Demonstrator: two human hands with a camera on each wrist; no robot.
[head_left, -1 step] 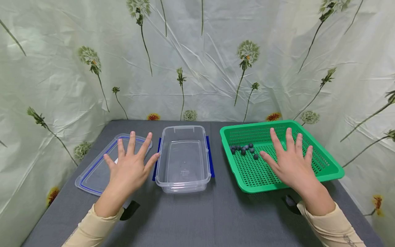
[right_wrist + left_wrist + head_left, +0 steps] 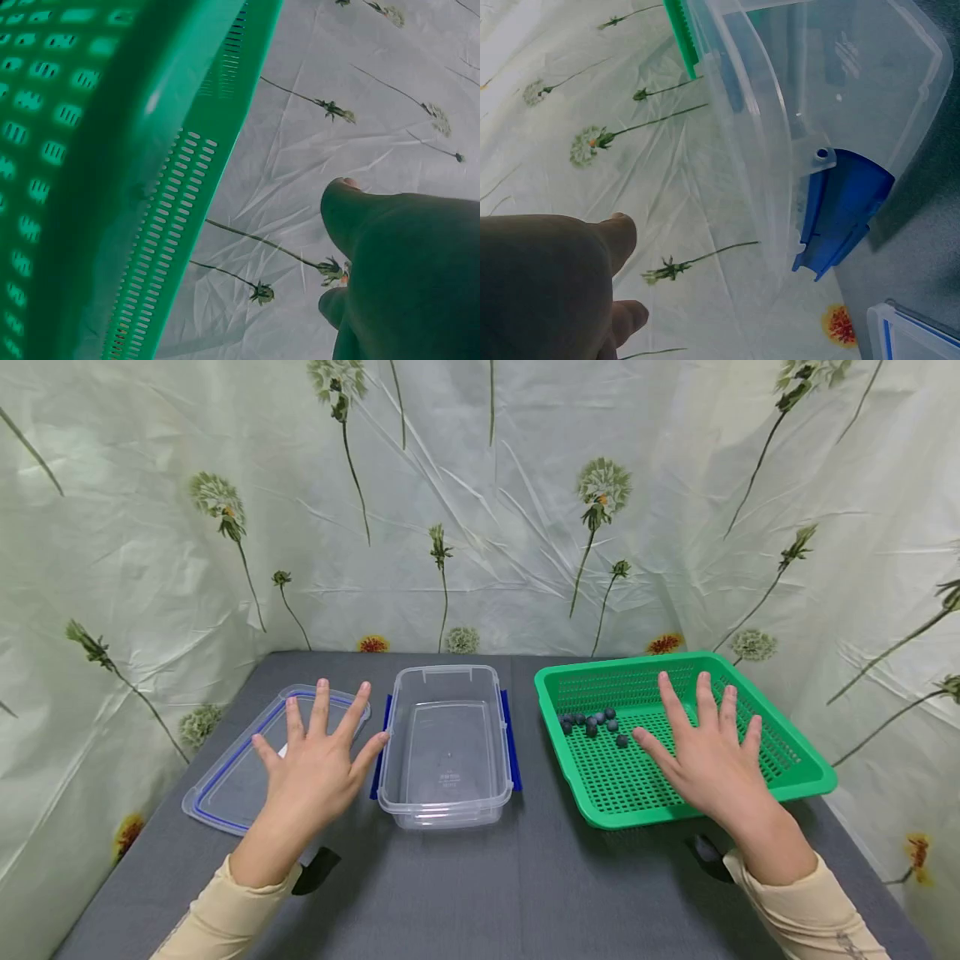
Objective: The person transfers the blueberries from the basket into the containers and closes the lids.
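Both hands hover palm down with fingers spread, holding nothing. My left hand (image 2: 313,768) overlaps the inner part of a clear lid (image 2: 232,785) with a blue seal, which lies flat at the left. To its right stands a clear plastic container (image 2: 450,760), uncovered, its blue side latches (image 2: 512,739) folded down. My right hand (image 2: 712,768) is over the front right part of a green perforated basket (image 2: 592,806). Several blueberries (image 2: 592,727) lie toward the basket's left side. In the wrist views, each hand's fingers (image 2: 626,322) are clear of the container and the basket.
A dark grey cloth (image 2: 472,893) covers the table. Behind and beside it hangs a pale curtain (image 2: 510,527) printed with dandelions, close to the table's back edge. Dark wrist straps (image 2: 317,870) show below both hands.
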